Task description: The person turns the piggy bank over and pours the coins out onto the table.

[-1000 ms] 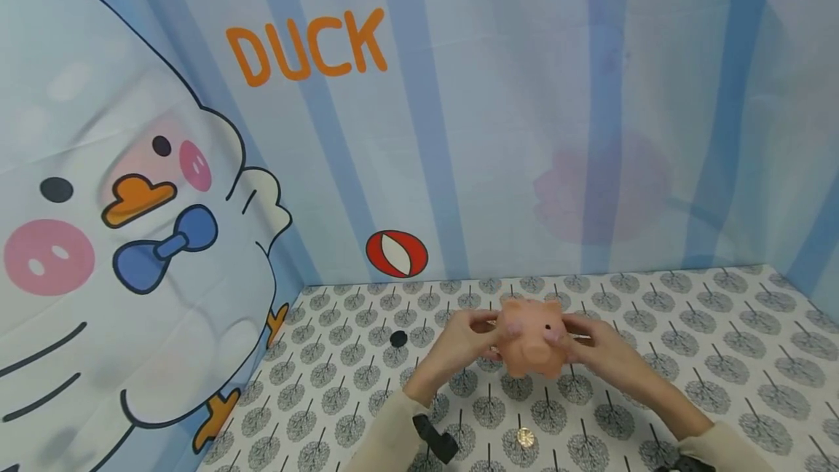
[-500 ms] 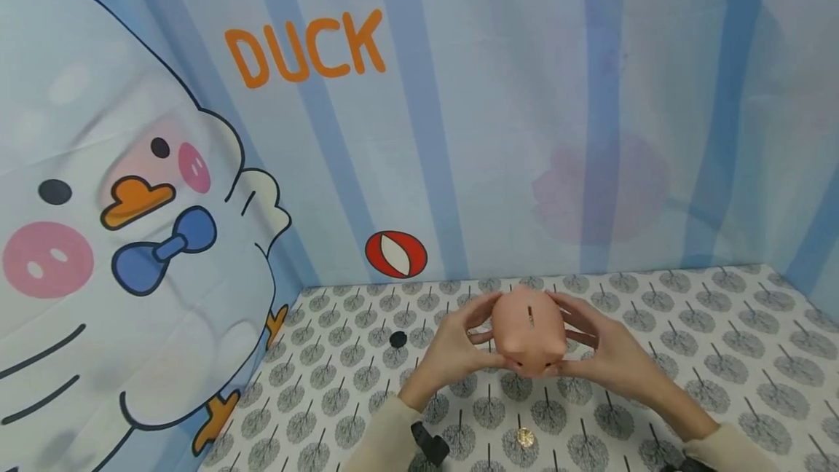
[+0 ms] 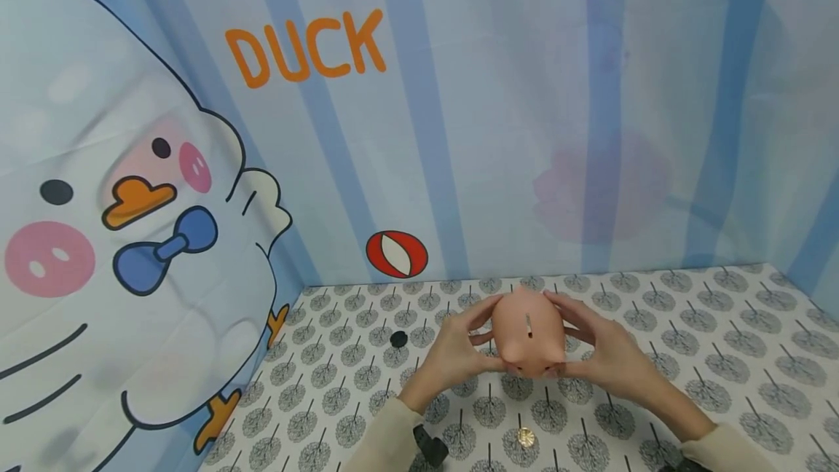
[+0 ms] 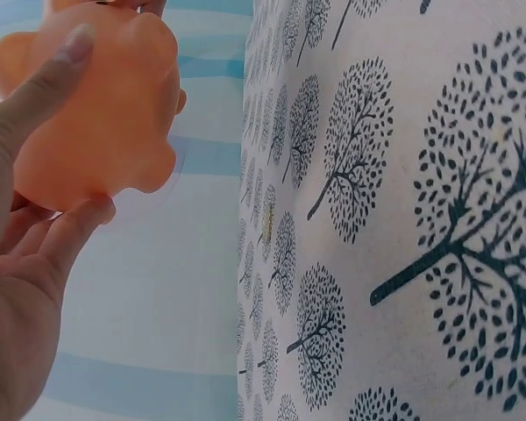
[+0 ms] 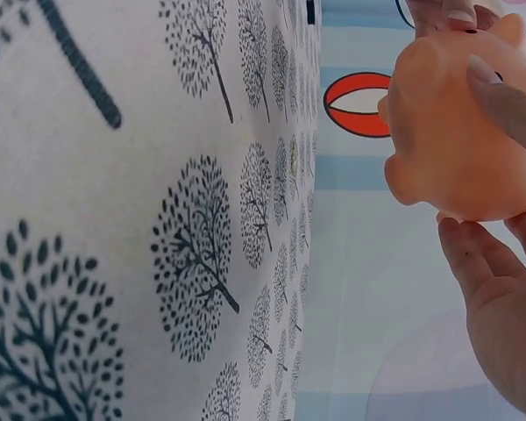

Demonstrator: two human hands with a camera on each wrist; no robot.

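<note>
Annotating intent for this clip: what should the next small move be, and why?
Probably lower the pink pig-shaped bank onto the white cloth with dark tree prints. The left hand and right hand grip it, slot upward, with its feet clear of the cloth; setting it down would likely free a hand for the round gold coin lying nearby.

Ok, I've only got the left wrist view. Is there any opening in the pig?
Observer: Yes, the head view shows a slot in the top of the pig.
Operator: Which way does it run?
Observer: Lengthwise, front to back.
Operator: Anything lying out past the left hand?
Observer: A black disc on the cloth, to its left.
</note>
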